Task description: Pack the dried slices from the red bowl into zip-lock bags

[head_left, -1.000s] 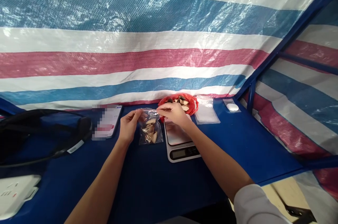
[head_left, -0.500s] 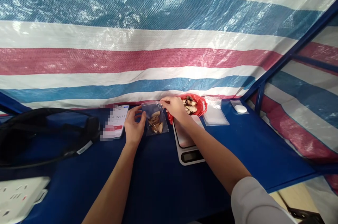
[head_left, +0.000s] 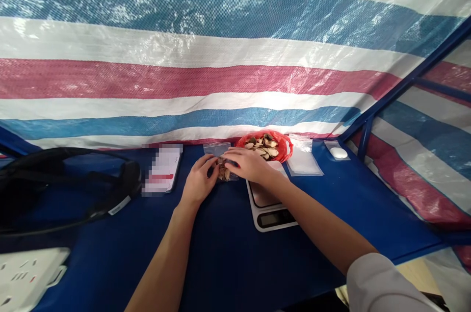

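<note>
Mid-frame, the left hand (head_left: 200, 180) and right hand (head_left: 250, 165) curl over a clear bag (head_left: 224, 173) of pieces; whether they grip, one cannot tell.

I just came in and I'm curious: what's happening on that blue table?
A person's left hand and right hand are cupped over a small, clear plastic bag of brownish slices on the blue table. The right forearm reaches across a flat white scale. Beyond the scale, an open red plastic bag holds more slices, and flat clear plastic bags lie to its right.
</note>
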`<state>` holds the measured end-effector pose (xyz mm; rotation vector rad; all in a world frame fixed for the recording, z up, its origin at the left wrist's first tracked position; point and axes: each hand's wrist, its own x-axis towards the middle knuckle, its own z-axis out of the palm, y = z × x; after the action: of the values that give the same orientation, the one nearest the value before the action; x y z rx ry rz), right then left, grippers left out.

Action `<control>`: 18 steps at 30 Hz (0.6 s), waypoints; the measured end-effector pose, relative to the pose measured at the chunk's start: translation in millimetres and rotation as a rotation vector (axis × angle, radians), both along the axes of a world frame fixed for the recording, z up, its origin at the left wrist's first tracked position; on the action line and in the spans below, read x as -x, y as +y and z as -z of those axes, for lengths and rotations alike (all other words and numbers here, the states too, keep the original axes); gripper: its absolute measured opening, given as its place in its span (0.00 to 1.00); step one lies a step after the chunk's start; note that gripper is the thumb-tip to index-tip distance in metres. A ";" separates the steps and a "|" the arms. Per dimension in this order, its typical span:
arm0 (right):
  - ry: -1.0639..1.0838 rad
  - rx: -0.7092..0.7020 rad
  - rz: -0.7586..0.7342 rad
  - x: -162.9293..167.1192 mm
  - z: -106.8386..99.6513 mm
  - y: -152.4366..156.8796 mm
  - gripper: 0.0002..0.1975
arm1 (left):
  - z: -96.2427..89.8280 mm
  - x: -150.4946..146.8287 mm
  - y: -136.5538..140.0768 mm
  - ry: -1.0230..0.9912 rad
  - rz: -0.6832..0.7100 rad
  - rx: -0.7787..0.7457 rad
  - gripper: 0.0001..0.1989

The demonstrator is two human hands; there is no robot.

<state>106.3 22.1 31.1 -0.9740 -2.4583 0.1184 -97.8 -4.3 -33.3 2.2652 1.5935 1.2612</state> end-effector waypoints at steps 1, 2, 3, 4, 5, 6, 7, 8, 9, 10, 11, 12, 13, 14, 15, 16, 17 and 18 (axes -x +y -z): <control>-0.048 -0.030 -0.062 -1.7 2.2 -3.9 0.14 | 0.1 0.2 0.3 0.004 -0.005 0.002 0.15; -0.094 -0.056 -0.109 -3.0 4.5 -6.7 0.14 | 0.1 0.4 0.5 0.007 -0.009 0.004 0.15; -0.135 -0.079 -0.137 -3.7 6.8 -8.4 0.14 | 0.0 0.5 0.7 0.010 -0.012 0.007 0.16; -0.170 -0.097 -0.151 -4.0 9.0 -9.2 0.14 | -0.2 0.4 0.9 0.013 -0.013 0.009 0.16; -0.197 -0.110 -0.154 -3.9 11.1 -9.2 0.14 | -0.3 0.3 1.1 0.015 -0.013 0.008 0.16; -0.219 -0.117 -0.153 -3.4 13.1 -8.6 0.14 | -0.2 0.2 1.2 0.016 -0.016 0.006 0.16; -0.233 -0.121 -0.148 -2.5 15.0 -7.8 0.15 | 0.0 0.1 1.3 0.016 -0.021 0.003 0.16; -0.244 -0.124 -0.143 -1.4 16.7 -6.8 0.16 | 0.4 0.0 1.5 0.017 -0.029 0.000 0.16; -0.250 -0.126 -0.136 -0.2 18.3 -5.8 0.16 | 1.0 0.0 1.7 0.020 -0.037 -0.003 0.16; -0.255 -0.129 -0.127 1.1 19.7 -5.0 0.16 | 1.8 0.2 1.9 0.024 -0.042 -0.004 0.17; -0.258 -0.133 -0.121 2.3 21.0 -4.3 0.17 | 2.6 0.4 2.3 0.031 -0.041 -0.001 0.17; -0.261 -0.138 -0.118 3.4 22.3 -3.7 0.17 | 3.5 0.8 2.7 0.037 -0.038 0.004 0.17; -0.263 -0.143 -0.116 4.3 23.4 -3.2 0.17 | 4.4 1.2 3.2 0.043 -0.034 0.011 0.18; -0.263 -0.147 -0.114 5.1 24.4 -2.7 0.17 | 5.1 1.5 3.8 0.046 -0.031 0.020 0.18; -0.261 -0.151 -0.111 5.6 25.3 -2.2 0.18 | 5.6 1.9 4.4 0.049 -0.031 0.029 0.18; -0.259 -0.156 -0.107 6.1 26.0 -1.7 0.17 | 5.9 2.2 5.0 0.051 -0.032 0.037 0.18; -0.259 -0.160 -0.103 6.4 26.7 -1.2 0.17 | 6.0 2.4 5.7 0.053 -0.035 0.045 0.19; -0.259 -0.163 -0.099 6.6 27.2 -0.6 0.17 | 6.1 2.5 6.3 0.055 -0.037 0.053 0.19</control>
<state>99.7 21.5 3.9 -0.8422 -2.7008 -0.1847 -100.3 2.0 -39.4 2.2675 1.6741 1.1595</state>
